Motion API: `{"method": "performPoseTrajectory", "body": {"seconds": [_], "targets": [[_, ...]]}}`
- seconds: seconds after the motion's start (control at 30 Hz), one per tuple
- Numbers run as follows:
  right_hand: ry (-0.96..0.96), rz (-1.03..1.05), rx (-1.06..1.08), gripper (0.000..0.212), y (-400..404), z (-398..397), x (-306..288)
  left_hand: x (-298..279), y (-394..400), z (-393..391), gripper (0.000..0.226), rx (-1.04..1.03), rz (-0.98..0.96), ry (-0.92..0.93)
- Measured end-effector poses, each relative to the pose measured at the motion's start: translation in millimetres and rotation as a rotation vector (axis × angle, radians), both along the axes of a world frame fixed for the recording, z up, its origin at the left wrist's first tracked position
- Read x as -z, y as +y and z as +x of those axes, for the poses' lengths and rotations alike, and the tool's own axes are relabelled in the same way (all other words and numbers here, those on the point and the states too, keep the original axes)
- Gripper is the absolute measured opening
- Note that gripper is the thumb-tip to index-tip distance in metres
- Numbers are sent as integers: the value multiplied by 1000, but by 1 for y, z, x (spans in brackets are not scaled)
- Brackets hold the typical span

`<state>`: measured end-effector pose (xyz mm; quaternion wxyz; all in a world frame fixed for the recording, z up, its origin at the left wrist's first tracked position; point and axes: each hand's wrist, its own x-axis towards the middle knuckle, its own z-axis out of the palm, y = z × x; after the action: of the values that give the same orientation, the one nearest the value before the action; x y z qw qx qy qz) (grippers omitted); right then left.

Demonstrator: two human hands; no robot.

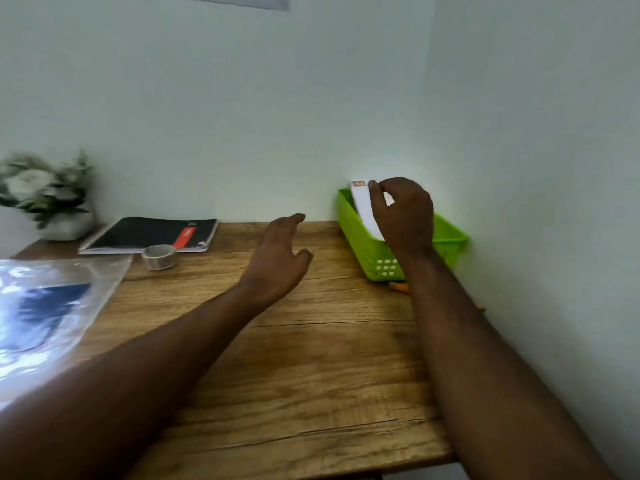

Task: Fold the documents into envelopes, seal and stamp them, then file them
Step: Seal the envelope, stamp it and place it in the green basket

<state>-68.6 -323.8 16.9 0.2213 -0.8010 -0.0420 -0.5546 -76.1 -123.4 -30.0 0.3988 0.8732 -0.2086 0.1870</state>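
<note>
Right hand (pixel 403 211) pinches a stamped white envelope (pixel 363 209) upright, lower end already inside the green basket (pixel 367 251) beneath it, left hand (pixel 277 258) open and idle over the counter (pixel 294 358) nearby: filing step, next likely lower and release.
</note>
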Motion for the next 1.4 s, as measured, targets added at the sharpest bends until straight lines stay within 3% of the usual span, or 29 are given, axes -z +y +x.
{"method": "performPoseTrajectory", "body": {"seconds": [0.17,0.23,0.3,0.4,0.53,0.67,0.8,0.97,1.07,1.2,1.33,1.4], "targets": [[102,-153,-424,15,122,2,23,0,135,8,59,-341,224,-98],[245,-207,-558,13,170,8,39,7,181,8,55,-503,199,-139],[420,-203,-634,20,212,18,54,13,211,10,58,-582,102,-52],[612,-165,-665,41,268,37,71,18,228,23,62,-575,14,82],[739,-133,-583,64,301,57,84,26,227,36,60,-503,72,128],[720,-137,-531,47,303,66,87,35,224,44,51,-496,175,213],[687,-26,-527,53,297,61,88,34,222,43,59,-493,193,258],[665,151,-597,69,261,30,81,21,208,23,63,-440,112,109],[629,238,-593,73,201,-3,69,15,165,0,58,-282,10,23],[531,365,-528,72,105,-63,53,15,85,-30,51,-10,-14,105],[446,376,-318,71,15,-126,59,13,-9,-57,49,197,-24,195],[438,379,-218,70,-22,-151,65,12,-52,-70,48,290,-11,153]]}}
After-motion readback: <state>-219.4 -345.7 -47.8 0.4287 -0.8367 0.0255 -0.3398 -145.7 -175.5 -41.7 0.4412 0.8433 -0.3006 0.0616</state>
